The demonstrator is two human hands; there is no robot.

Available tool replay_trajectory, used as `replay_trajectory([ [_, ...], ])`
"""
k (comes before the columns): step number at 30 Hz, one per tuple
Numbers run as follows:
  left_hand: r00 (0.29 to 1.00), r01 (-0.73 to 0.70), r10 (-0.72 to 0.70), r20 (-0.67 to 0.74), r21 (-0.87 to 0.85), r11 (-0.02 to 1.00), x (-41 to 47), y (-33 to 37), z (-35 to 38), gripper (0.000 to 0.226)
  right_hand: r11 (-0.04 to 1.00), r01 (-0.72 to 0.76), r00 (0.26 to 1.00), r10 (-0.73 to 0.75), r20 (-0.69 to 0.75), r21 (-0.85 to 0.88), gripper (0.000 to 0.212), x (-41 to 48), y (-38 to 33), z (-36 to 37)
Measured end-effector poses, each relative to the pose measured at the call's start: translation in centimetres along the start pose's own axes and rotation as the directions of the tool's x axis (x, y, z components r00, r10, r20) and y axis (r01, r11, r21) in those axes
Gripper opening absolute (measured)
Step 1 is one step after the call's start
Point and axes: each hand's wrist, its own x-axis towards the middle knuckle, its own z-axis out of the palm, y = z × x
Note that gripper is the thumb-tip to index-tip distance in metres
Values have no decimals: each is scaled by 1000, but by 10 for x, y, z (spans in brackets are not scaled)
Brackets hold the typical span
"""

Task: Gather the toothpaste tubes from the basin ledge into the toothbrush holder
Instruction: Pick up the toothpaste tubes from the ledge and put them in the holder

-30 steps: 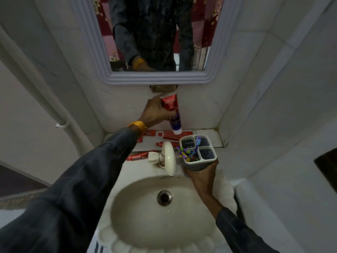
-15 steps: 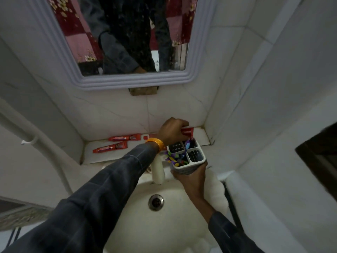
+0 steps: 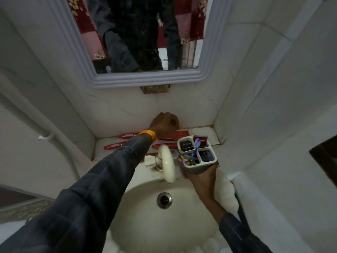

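My right hand (image 3: 200,178) grips the white four-slot toothbrush holder (image 3: 199,168) from below, above the basin's right rim. Colourful toothbrushes (image 3: 187,156) fill its front-left slot, and a red toothpaste tube (image 3: 200,138) stands in the back-right slot. My left hand (image 3: 165,123) is down on the ledge (image 3: 206,134), curled over the end of a large red tube (image 3: 177,134); its fingers are hidden. More red tubes lie on the ledge: one at the back left (image 3: 127,135), one further left (image 3: 114,146), one by the tap (image 3: 164,146).
A cream tap (image 3: 166,165) sits between my arms, just left of the holder. The basin (image 3: 142,225) with its drain (image 3: 164,199) lies below. A mirror (image 3: 142,33) hangs above the ledge, tiled walls close in on both sides, and a white pipe (image 3: 54,137) runs down the left.
My left hand lowered the red and blue tube into the holder, let it go, then moved back to the ledge onto another red tube. My right hand kept hold of the holder.
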Motion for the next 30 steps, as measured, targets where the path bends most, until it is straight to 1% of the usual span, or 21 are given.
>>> replay_trajectory([
  [2,990,136,-137,14,65,989,-13,-36,-7,11,1000,1,1000,-1,-14,-8,112,-1,1,2],
  [4,962,249,-263,72,156,956,-31,-66,-4,18,999,24,999,-25,-33,-41,112,-1,1,3],
  [5,944,289,-312,106,187,939,-40,-76,0,25,998,30,999,-32,-33,-49,113,-1,2,2],
  [7,914,315,-362,183,244,917,-56,-91,11,37,998,25,999,-26,-29,-51,115,-1,7,1],
  [9,910,273,-350,223,314,909,-64,-98,24,33,998,20,1000,-22,-22,-60,117,-1,8,0],
  [11,933,195,-292,211,384,902,-67,-101,34,22,998,18,1000,-19,-17,-64,116,-1,6,-1],
  [13,957,113,-217,194,442,890,-68,-100,40,15,998,12,1000,-13,-14,-56,114,-1,3,-1],
  [16,967,77,-181,179,469,880,-71,-103,44,21,998,20,1000,-21,-12,-57,116,0,3,-1],
  [17,968,91,-186,170,453,887,-73,-104,41,25,998,27,1000,-27,-10,-64,116,1,3,-1],
  [19,973,150,-203,112,362,920,-74,-106,29,29,998,30,1000,-30,-6,-63,116,2,3,0],
  [22,974,224,-228,-11,236,946,-69,-99,-10,21,999,29,1000,-29,-2,-40,116,0,0,-1],
  [24,973,224,-211,-96,152,963,-60,-84,-42,22,999,20,1000,-20,0,-25,116,-2,-3,-1],
  [26,968,164,-153,-200,37,986,-51,-60,-66,24,1000,12,1000,-12,-5,-12,116,-5,-3,-1],
  [28,955,71,-86,-285,-62,996,-40,-30,-78,25,1000,-4,1000,4,-12,-4,114,-6,-3,0],
  [30,950,-44,2,-312,-128,991,-29,3,-79,25,1000,-6,1000,5,-15,-7,115,-5,-3,0],
])
